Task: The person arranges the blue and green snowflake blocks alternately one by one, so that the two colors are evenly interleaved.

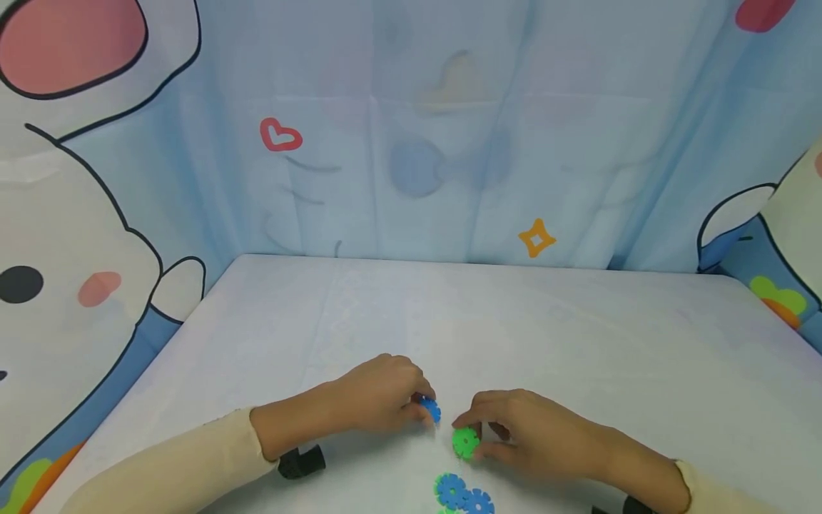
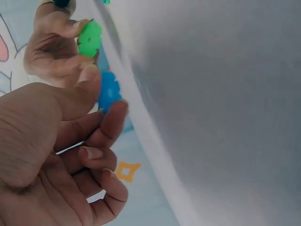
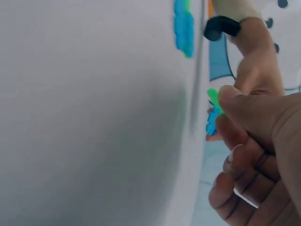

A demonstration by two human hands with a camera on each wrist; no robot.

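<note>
My left hand [image 1: 385, 392] pinches a small blue notched plastic disc [image 2: 109, 92] between thumb and index finger, the other fingers curled in. To its right, my right hand [image 1: 533, 432] grips a green notched disc [image 1: 465, 443] of the same kind between thumb and fingertips. A narrow gap separates the two discs in the head view, both over the white tabletop. Closer to the front edge of that view sits a small cluster of blue notched discs [image 1: 452, 491], with green discs showing from under them.
The white-covered table [image 1: 565, 328] stretches away behind the hands. A blue cartoon-printed curtain [image 1: 334, 193] hangs along its back edge and sides. Each wrist wears a black strap mount, the left one [image 1: 302, 462] seen best.
</note>
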